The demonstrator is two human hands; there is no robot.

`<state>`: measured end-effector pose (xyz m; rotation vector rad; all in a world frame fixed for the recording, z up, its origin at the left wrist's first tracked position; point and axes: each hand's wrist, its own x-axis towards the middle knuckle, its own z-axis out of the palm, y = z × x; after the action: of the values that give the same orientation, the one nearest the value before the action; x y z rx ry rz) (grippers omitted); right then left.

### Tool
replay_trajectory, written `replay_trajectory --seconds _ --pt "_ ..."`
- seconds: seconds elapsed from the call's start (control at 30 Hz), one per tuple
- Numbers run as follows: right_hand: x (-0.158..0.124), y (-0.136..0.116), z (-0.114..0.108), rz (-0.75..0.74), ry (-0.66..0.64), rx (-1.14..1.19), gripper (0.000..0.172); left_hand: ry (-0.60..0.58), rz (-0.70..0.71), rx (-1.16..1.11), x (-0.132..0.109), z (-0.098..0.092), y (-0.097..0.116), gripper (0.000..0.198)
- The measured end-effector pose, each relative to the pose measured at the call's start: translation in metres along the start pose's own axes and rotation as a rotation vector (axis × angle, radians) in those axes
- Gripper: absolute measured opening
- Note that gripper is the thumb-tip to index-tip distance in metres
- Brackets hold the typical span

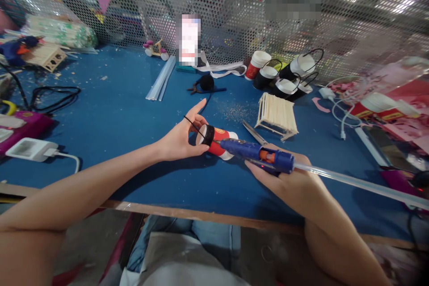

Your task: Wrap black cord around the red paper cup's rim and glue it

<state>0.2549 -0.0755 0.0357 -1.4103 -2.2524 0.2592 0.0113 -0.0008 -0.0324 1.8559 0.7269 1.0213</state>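
My left hand [189,136] is wrapped round a red and white paper cup [221,137] lying on its side above the blue table. A black band [209,135] circles the cup's end near my thumb, and a thin black cord [192,124] sticks out from it. My right hand [284,178] grips a blue glue gun [250,149], whose nozzle points left and meets the cup near the black band. A long clear glue stick [351,182] runs out of the gun's back. Part of the right hand's fingers is hidden by the gun.
Scissors [254,133] and a small wooden stick stand [277,115] lie beyond my right hand. Several cups with black handles [266,76] stand at the back right. Pliers [192,89], glue sticks [161,81] and a phone [189,40] are further back; a charger [31,149] is at left.
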Motion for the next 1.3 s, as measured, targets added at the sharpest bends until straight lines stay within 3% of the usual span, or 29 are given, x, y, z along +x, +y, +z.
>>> replay_trajectory --seconds 0.2,0.37,0.53,0.87,1.03,1.17,1.3 --pt "0.001 0.006 -0.003 -0.064 -0.035 -0.073 0.019 -0.002 0.009 0.025 -0.001 0.0 0.001 0.101" --pt "0.006 0.003 0.001 0.091 0.038 0.039 0.022 -0.029 0.053 0.04 -0.001 -0.001 0.002 0.101" --pt "0.008 0.006 0.004 0.109 0.098 0.144 0.018 -0.05 0.081 0.049 -0.001 0.0 0.004 0.101" --pt "0.016 0.012 0.005 0.12 0.062 0.16 0.014 -0.066 0.159 0.097 -0.002 0.001 0.004 0.102" --pt "0.023 0.016 0.002 0.263 0.032 0.265 0.018 -0.05 0.15 0.099 -0.002 0.001 0.004 0.103" --pt "0.033 0.033 -0.003 0.406 0.133 0.321 0.027 -0.035 0.116 0.114 -0.002 0.0 0.005 0.102" --pt "0.052 0.069 -0.011 0.469 0.29 0.26 0.031 -0.001 0.085 0.088 -0.001 -0.001 0.004 0.099"
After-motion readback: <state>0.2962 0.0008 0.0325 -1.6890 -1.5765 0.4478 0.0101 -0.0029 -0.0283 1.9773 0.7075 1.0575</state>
